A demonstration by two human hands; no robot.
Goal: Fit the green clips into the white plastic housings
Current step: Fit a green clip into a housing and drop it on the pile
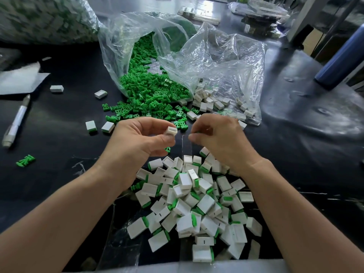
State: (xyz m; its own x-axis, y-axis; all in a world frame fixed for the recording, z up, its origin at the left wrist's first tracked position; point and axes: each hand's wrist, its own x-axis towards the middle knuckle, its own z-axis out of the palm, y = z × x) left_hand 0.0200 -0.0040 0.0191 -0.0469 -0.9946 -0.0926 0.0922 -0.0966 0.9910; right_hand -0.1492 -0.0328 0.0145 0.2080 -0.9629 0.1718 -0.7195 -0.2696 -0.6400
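Observation:
My left hand (pixel 137 136) pinches a white plastic housing (pixel 171 131) between thumb and fingers, its open side facing right. My right hand (pixel 214 134) is closed around a green clip (pixel 197 132), of which only a sliver shows between the fingers. The two hands are a short gap apart above the black table. Loose green clips (pixel 149 91) spill from a clear plastic bag (pixel 141 36) behind the hands. Empty white housings (pixel 208 101) lie in a second clear bag to the right. A heap of housings with green clips fitted (pixel 193 203) lies below my hands.
A white pen (pixel 16 123) lies at the left, with white paper (pixel 19 79) behind it. Stray housings (pixel 57 88) and a stray green clip (pixel 25 160) dot the left of the black table (pixel 65 146). A blue bottle (pixel 342 58) stands at the right. A big bag of parts (pixel 39 18) sits far left.

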